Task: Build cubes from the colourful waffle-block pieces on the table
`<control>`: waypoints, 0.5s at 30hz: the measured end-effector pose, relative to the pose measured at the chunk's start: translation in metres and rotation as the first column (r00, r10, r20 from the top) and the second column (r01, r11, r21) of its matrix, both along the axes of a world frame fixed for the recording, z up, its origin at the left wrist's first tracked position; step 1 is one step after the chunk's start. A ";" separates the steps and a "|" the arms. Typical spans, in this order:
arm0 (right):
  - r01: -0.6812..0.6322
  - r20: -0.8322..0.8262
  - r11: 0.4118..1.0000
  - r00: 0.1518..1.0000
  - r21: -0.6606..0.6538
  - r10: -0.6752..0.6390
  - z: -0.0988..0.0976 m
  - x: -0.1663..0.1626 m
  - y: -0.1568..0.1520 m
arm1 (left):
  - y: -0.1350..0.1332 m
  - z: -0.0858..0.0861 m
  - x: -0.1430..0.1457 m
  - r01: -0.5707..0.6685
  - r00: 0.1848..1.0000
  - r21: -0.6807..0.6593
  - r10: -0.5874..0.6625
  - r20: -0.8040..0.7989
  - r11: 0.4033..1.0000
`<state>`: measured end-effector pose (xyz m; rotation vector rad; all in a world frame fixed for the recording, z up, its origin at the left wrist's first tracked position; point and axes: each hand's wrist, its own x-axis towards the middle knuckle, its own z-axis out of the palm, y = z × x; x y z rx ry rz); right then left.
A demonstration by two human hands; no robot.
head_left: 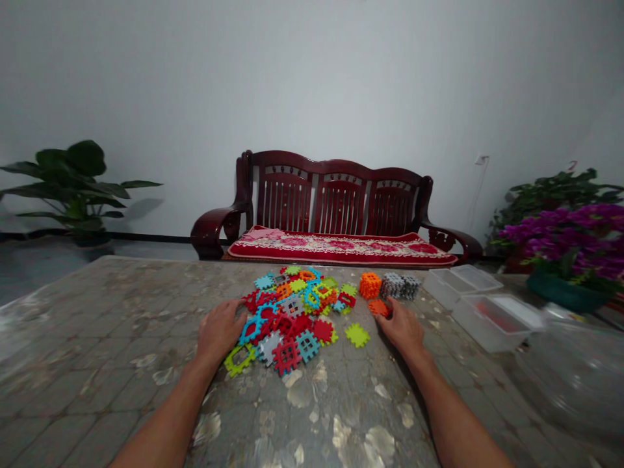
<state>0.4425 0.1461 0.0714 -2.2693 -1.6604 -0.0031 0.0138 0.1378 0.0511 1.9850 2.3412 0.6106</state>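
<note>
Two hands at a pile of toy tiles (pixel 292 312) on a table (pixel 121 325).
Left hand (pixel 219 331) rests loosely curled against the pile's edge; right hand (pixel 402 325) fingertips pinch an orange tile (pixel 377 307) beside the pile.

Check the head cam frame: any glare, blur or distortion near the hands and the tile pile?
Head view: wide-angle distortion bows the table edges; room dim, light soft and even. Patchy sheen on the glossy tabletop, no hard glare. Left hand and right hand read fairly sharp, as does the pile of plastic tiles. Right margin smears: clear boxes and purple flowers look soft.
</note>
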 end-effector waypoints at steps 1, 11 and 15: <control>-0.004 0.017 1.000 1.000 0.000 0.004 0.000 -0.001 0.000 | 0.000 0.000 0.000 -0.003 1.000 0.002 0.003 0.001 1.000; -0.204 0.092 0.949 0.978 0.240 0.187 -0.005 -0.010 -0.003 | -0.003 0.006 0.005 -0.037 0.999 -0.025 0.038 0.013 0.999; -0.460 0.074 0.843 0.886 0.280 0.459 0.003 -0.045 0.002 | -0.003 0.003 0.004 -0.032 0.999 -0.007 0.032 0.017 0.999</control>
